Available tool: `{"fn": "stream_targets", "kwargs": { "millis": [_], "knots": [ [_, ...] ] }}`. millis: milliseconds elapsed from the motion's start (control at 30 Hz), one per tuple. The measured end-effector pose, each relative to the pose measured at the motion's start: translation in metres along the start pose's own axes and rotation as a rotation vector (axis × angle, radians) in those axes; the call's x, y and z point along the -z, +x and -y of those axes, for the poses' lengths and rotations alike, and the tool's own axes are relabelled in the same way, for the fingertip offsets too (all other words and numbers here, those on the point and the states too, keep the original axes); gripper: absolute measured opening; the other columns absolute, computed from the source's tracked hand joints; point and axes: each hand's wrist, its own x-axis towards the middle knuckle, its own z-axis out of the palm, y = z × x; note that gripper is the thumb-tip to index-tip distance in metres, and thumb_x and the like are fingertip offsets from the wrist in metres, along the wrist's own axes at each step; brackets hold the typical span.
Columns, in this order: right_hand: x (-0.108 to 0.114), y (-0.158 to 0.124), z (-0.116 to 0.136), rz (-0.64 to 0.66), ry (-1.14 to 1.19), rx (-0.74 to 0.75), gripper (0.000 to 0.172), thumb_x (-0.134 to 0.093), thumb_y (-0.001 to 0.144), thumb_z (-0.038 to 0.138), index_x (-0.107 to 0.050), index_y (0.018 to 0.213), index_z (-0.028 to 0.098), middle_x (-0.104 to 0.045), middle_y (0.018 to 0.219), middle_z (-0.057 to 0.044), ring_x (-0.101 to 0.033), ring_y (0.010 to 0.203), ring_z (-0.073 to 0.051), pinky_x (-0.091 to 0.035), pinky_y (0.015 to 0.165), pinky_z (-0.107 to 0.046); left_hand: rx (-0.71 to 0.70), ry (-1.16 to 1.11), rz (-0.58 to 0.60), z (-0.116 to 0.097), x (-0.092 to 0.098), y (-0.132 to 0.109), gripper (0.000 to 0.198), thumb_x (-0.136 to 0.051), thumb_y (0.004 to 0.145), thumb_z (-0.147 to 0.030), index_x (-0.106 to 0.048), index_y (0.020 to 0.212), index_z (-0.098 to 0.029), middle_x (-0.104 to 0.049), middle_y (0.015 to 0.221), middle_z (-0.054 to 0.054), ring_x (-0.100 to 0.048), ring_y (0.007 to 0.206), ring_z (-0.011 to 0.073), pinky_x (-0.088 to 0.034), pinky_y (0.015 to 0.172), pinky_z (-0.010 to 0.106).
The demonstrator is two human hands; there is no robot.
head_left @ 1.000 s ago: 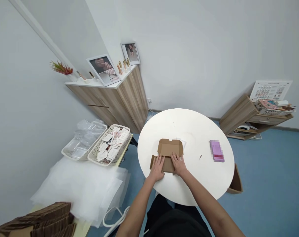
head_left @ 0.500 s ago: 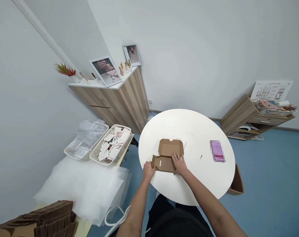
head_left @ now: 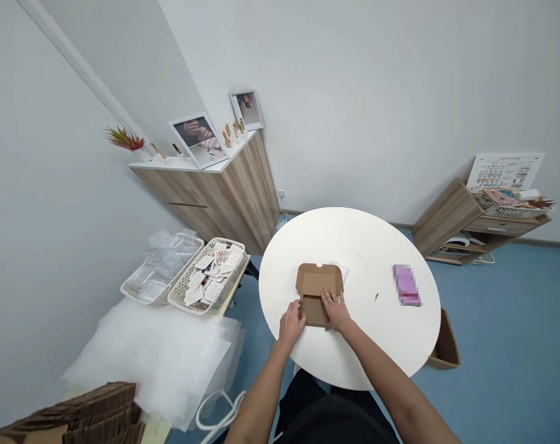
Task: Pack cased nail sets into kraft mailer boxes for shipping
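No word, number or brand can be read here. The white board (head_left: 506,171) on the wooden shelf unit (head_left: 446,217) at the right carries a line of print near its top and rows of small marks, all too small for reading. The cards (head_left: 211,277) in the basket (head_left: 230,283) at the left bear tiny print, and the purple item (head_left: 404,285) is blurred into squares.
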Motion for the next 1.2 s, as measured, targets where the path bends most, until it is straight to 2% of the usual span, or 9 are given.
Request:
{"fn": "stream_targets", "kwargs": {
  "millis": [133,267,467,567,767,867,967,1067,1200],
  "knots": [
    [0.002,-0.002,0.000,0.008,-0.011,-0.003,0.124,-0.086,0.053,0.036,-0.014,0.153,0.022,-0.011,0.159,-0.012,-0.008,0.146,-0.036,0.002,0.117,-0.057,0.070,-0.071,-0.034,-0.013,-0.008,0.000,0.029,-0.040,0.093,-0.033,-0.046,0.120,-0.025,-0.059,0.120,0.006,-0.060,0.105,0.0205,-0.046,0.083,0.031],
    [0.001,-0.002,-0.001,-0.010,0.024,0.012,0.125,-0.086,0.053,0.036,-0.013,0.153,0.022,-0.013,0.159,-0.012,-0.009,0.146,-0.036,0.002,0.117,-0.057,0.129,-0.050,0.012,-0.013,-0.010,0.010,0.024,-0.047,0.090,-0.024,-0.045,0.114,-0.024,-0.063,0.111,0.006,-0.062,0.100,0.0199,-0.044,0.078,0.029],
    [0.003,-0.003,-0.001,-0.003,0.033,0.017,0.129,-0.086,0.051,0.037,-0.010,0.154,0.020,-0.013,0.159,-0.013,-0.009,0.145,-0.037,0.004,0.117,-0.056,0.248,0.049,0.083,-0.008,-0.006,0.031,0.015,-0.056,0.087,-0.024,-0.048,0.100,-0.023,-0.067,0.095,0.003,-0.064,0.091,0.0191,-0.041,0.070,0.026],
    [0.005,-0.004,-0.001,-0.005,0.018,0.028,0.128,-0.086,0.053,0.039,-0.010,0.153,0.017,-0.013,0.159,-0.014,-0.010,0.145,-0.036,0.003,0.117,-0.056,0.252,0.090,0.090,-0.007,-0.006,0.036,0.007,-0.054,0.085,-0.017,-0.051,0.090,-0.022,-0.067,0.093,0.005,-0.064,0.091,0.0196,-0.041,0.070,0.026],
    [0.005,-0.002,-0.003,-0.001,-0.013,0.067,0.125,-0.085,0.053,0.040,-0.013,0.153,0.020,-0.014,0.159,-0.014,-0.010,0.145,-0.037,0.005,0.116,-0.055,0.204,0.116,0.079,-0.008,-0.009,0.030,0.017,-0.050,0.082,-0.010,-0.054,0.093,-0.022,-0.065,0.097,0.004,-0.062,0.093,0.0196,-0.042,0.074,0.027],
    [0.007,0.001,-0.003,-0.013,-0.033,0.112,0.119,-0.083,0.056,0.032,-0.016,0.153,0.017,-0.017,0.158,-0.015,-0.013,0.145,-0.037,0.003,0.117,-0.055,0.125,0.151,-0.020,-0.007,-0.009,0.020,0.024,-0.049,0.084,-0.015,-0.053,0.107,-0.021,-0.062,0.108,0.007,-0.059,0.102,0.0214,-0.044,0.082,0.030],
    [0.010,0.007,-0.001,-0.053,-0.049,0.181,0.100,-0.072,0.067,0.026,-0.020,0.152,0.017,-0.023,0.157,-0.014,-0.016,0.145,-0.035,0.002,0.117,-0.056,-0.107,0.201,-0.121,-0.003,-0.007,0.009,0.046,-0.052,0.086,-0.032,-0.046,0.129,-0.018,-0.055,0.127,0.013,-0.050,0.120,0.0271,-0.038,0.101,0.040],
    [0.015,0.017,0.001,-0.077,-0.044,0.217,0.086,-0.064,0.075,0.027,-0.025,0.151,0.020,-0.030,0.155,-0.010,-0.017,0.144,-0.034,0.000,0.117,-0.058,-0.357,0.258,-0.076,0.005,-0.009,0.005,0.079,-0.058,0.080,-0.049,-0.027,0.146,-0.018,-0.038,0.148,0.015,-0.031,0.138,0.0335,-0.018,0.114,0.053],
    [0.023,0.031,0.003,-0.078,-0.045,0.227,0.085,-0.063,0.074,0.027,-0.026,0.150,0.020,-0.031,0.155,-0.011,-0.020,0.144,-0.036,0.000,0.116,-0.060,-0.384,0.303,-0.017,0.017,-0.018,0.012,0.101,-0.061,0.075,-0.057,-0.011,0.152,-0.017,-0.028,0.154,0.018,-0.026,0.141,0.0381,-0.007,0.112,0.066]
  ]
}}
